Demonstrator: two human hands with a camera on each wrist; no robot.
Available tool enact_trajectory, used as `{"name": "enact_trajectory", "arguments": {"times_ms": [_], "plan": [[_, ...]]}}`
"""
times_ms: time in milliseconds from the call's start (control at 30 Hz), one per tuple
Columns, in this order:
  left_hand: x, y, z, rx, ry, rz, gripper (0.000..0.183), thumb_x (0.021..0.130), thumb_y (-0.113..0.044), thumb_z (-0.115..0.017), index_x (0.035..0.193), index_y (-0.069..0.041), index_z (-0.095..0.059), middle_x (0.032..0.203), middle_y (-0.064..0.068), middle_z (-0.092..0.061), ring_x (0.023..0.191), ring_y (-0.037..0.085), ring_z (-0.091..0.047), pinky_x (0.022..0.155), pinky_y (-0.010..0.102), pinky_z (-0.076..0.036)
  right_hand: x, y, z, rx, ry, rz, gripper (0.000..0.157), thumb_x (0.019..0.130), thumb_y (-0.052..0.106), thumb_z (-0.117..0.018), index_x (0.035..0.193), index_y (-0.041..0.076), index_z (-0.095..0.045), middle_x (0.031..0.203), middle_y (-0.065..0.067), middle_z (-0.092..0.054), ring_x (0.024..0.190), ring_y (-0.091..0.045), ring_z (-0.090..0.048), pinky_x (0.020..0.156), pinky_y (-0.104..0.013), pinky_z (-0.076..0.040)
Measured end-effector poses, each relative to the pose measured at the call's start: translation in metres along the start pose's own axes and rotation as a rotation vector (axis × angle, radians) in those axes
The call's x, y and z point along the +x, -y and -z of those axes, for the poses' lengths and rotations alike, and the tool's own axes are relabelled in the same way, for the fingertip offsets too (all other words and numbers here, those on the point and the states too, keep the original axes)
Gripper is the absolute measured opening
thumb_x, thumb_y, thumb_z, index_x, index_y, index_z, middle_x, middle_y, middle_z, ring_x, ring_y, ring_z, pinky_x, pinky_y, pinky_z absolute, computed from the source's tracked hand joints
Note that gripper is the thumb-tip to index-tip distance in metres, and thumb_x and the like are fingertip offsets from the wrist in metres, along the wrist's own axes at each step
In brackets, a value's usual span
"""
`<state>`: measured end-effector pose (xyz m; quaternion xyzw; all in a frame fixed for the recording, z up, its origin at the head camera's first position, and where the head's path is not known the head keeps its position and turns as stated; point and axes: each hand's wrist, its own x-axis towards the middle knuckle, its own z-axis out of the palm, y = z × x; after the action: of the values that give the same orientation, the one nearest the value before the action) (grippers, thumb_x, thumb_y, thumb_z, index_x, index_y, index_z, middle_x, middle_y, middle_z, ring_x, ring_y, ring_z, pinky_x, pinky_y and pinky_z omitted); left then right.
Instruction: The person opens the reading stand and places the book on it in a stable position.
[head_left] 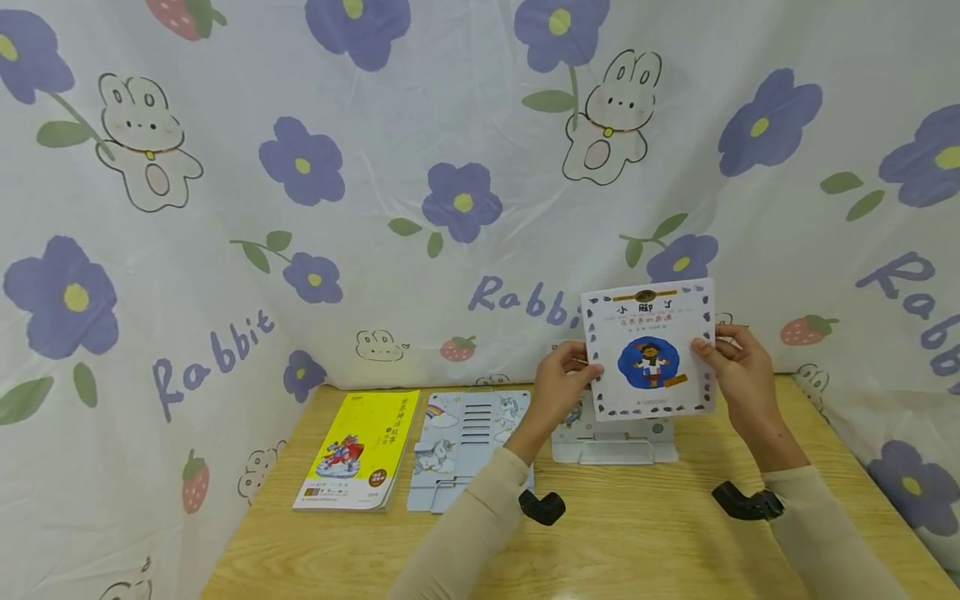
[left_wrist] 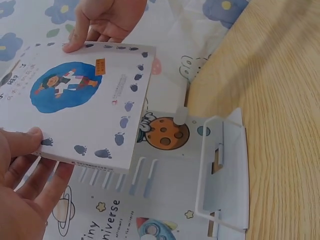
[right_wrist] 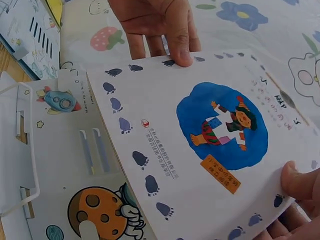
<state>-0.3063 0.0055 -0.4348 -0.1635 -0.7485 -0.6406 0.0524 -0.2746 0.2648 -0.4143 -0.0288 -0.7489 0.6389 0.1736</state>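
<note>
On the left a yellow book (head_left: 360, 442) is lying on the wooden table (head_left: 637, 542), and just beside it a unicorn-printed stand (head_left: 461, 442) is resting, partly hidden by the left sleeve (head_left: 472, 529). The left hand (head_left: 558, 383) is pinching the near edge of a white book (head_left: 652, 358), thumb on the cover, fingers beneath. Both hands are holding that book raised, over a planet-printed stand (left_wrist: 170, 170) and apart from its ledge (left_wrist: 227, 175). The right hand (head_left: 742, 367) is pinching the opposite edge, its thumb pressing the cover.
</note>
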Motion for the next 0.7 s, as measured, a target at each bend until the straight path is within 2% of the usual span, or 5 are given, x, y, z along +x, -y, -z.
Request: {"name": "enact_trajectory", "arguments": {"times_ms": [167, 367, 433, 567, 700], "plan": [[0.001, 0.006, 0.004, 0.035, -0.043, -0.015, 0.023, 0.096, -0.01, -0.079, 0.119, -0.01, -0.073, 0.115, 0.01, -0.075, 0.093, 0.008, -0.07, 0.078, 0.024, -0.063, 0.001, -0.006, -0.002, -0.122, -0.035, 0.03, 0.029, 0.104, 0.033, -0.07, 0.126, 0.014, -0.066, 0.097, 0.027, -0.064, 0.091, 0.002, -0.063, 0.077, -0.013, -0.052], [0.003, 0.013, 0.007, 0.042, -0.089, -0.025, 0.02, 0.094, -0.007, -0.081, 0.113, -0.009, -0.075, 0.11, 0.01, -0.077, 0.092, 0.008, -0.07, 0.079, 0.022, -0.062, 0.0, -0.012, -0.005, -0.263, -0.043, 0.12, 0.038, 0.104, 0.028, -0.072, 0.132, 0.003, -0.065, 0.098, 0.023, -0.064, 0.09, 0.007, -0.058, 0.073, -0.01, -0.049], [0.002, 0.016, 0.008, 0.048, -0.102, -0.021, 0.019, 0.093, -0.007, -0.081, 0.111, -0.01, -0.076, 0.108, 0.009, -0.077, 0.091, 0.008, -0.07, 0.078, 0.022, -0.061, 0.0, -0.013, -0.007, -0.305, -0.042, 0.146, 0.036, 0.103, 0.026, -0.073, 0.131, 0.003, -0.066, 0.102, 0.014, -0.068, 0.089, 0.011, -0.056, 0.072, -0.01, -0.047], [0.001, 0.018, 0.011, 0.048, -0.112, -0.018, 0.019, 0.093, -0.007, -0.081, 0.111, -0.011, -0.076, 0.106, 0.008, -0.078, 0.092, 0.009, -0.071, 0.078, 0.023, -0.061, 0.0, -0.017, -0.01, -0.354, -0.036, 0.191, 0.03, 0.102, 0.022, -0.074, 0.126, 0.003, -0.067, 0.111, -0.013, -0.074, 0.088, 0.014, -0.053, 0.072, -0.01, -0.046], [0.003, 0.021, 0.014, 0.044, -0.119, -0.018, 0.02, 0.092, -0.007, -0.082, 0.112, -0.011, -0.077, 0.106, 0.008, -0.078, 0.093, 0.01, -0.07, 0.078, 0.023, -0.062, 0.002, -0.021, -0.011, -0.374, -0.029, 0.235, 0.025, 0.102, 0.017, -0.074, 0.121, 0.002, -0.068, 0.113, -0.021, -0.074, 0.088, 0.018, -0.052, 0.072, -0.007, -0.046]]}}
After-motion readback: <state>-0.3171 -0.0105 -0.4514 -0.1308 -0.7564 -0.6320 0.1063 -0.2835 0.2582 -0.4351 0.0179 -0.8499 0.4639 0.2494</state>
